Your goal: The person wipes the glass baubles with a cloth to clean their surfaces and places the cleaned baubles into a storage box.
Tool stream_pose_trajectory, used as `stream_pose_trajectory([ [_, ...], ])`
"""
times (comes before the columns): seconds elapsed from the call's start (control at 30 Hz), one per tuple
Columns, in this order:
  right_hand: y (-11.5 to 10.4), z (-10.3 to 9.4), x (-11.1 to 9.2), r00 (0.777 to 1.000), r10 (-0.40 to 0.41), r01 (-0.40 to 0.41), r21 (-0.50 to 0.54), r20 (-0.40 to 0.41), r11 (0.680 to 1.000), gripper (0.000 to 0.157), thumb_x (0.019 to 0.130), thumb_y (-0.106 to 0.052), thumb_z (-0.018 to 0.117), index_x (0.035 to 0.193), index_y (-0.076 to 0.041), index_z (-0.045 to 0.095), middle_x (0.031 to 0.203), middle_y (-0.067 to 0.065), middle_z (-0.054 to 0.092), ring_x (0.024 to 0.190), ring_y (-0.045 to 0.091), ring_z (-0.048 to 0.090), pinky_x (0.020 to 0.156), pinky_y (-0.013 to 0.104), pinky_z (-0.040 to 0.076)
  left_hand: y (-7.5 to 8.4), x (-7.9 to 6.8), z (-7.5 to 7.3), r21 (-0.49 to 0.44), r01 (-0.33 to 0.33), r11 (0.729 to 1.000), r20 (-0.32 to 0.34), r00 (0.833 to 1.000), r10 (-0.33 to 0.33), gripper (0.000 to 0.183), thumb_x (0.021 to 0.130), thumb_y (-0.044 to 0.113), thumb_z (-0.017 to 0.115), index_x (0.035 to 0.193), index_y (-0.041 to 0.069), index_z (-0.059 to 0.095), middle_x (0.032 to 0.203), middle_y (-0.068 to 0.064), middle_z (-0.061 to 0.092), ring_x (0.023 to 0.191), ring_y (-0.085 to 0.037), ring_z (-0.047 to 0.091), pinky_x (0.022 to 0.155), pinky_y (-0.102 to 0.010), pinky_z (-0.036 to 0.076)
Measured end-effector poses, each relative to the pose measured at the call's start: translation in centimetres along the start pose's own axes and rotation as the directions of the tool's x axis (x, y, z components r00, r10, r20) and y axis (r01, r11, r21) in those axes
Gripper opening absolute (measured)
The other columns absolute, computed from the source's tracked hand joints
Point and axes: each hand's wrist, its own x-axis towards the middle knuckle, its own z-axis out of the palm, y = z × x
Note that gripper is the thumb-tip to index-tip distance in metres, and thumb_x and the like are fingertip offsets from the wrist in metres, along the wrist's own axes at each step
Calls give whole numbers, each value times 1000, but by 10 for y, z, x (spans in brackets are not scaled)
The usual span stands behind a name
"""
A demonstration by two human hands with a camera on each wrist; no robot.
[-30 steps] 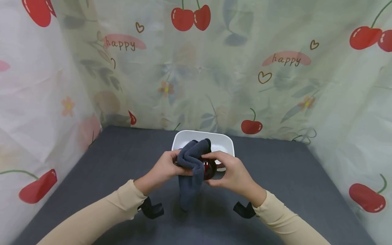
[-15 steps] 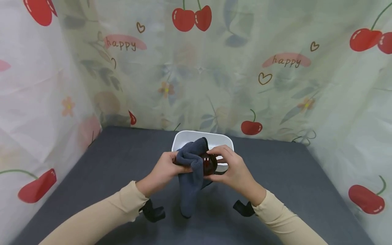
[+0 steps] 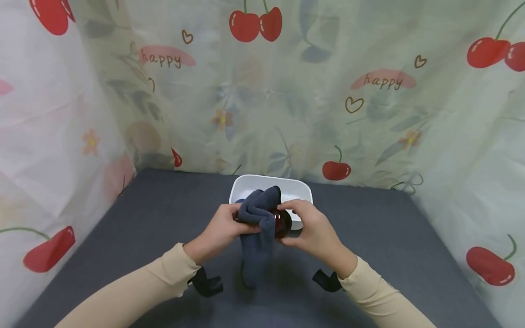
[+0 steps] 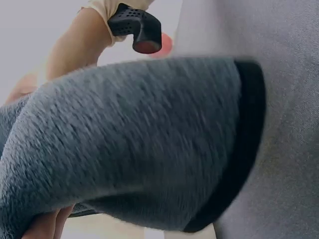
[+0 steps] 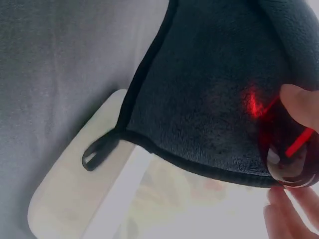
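Note:
A dark blue-grey plush cloth (image 3: 258,248) with black edging hangs in folds over the table, gripped by my left hand (image 3: 217,232). My right hand (image 3: 317,234) pinches a glossy, dark red, see-through rounded thing (image 3: 283,224) between thumb and fingers, against the cloth; I cannot tell its kind. In the right wrist view the red thing (image 5: 289,164) casts a red glow on the cloth (image 5: 199,99), whose corner has a hanging loop. The cloth (image 4: 129,124) fills much of the left wrist view and hides most of the left hand's fingers.
A white rectangular tub (image 3: 297,187) stands just behind the hands, partly covered by the cloth; a bit of blue shows at its left. Black wrist mounts (image 3: 207,283) hang below both wrists. A dark grey table (image 3: 369,218) ends at a printed curtain (image 3: 262,114).
The cloth shifts and refolds slightly around the red thing, and its hanging end swings a little. The right hand rises slightly, then lowers again; both hands keep their holds.

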Motion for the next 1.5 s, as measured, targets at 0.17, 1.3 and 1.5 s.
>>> stream_pose_trajectory([
  [0.17, -1, 2, -2, 998, 35, -38, 75, 42, 996, 70, 64, -5, 87, 127, -14, 59, 117, 1, 60, 101, 13, 60, 81, 27, 56, -4, -1, -1, 1, 22, 1000, 11, 1000, -22, 40, 79, 4, 78, 116, -3, 65, 111, -11, 68, 95, -19, 64, 82, -34, 55],
  [1.3, -4, 2, 0, 995, 68, -77, 120, 78, 990, 66, 64, -7, 89, 123, -13, 60, 119, 1, 61, 101, 11, 59, 83, 26, 56, -6, 1, -4, -5, 8, 1000, 46, 999, -8, 46, 78, 7, 80, 119, -3, 62, 110, -8, 67, 95, -18, 64, 81, -32, 55],
  [1.5, -1, 9, -2, 999, 44, -49, 262, 24, 964, 66, 66, 1, 86, 125, -8, 57, 124, 9, 57, 116, 21, 56, 92, 30, 53, -5, -1, -1, -6, -8, 1000, 57, 998, 8, 57, 75, 10, 83, 127, 1, 59, 120, -12, 64, 103, -21, 64, 86, -34, 55],
])
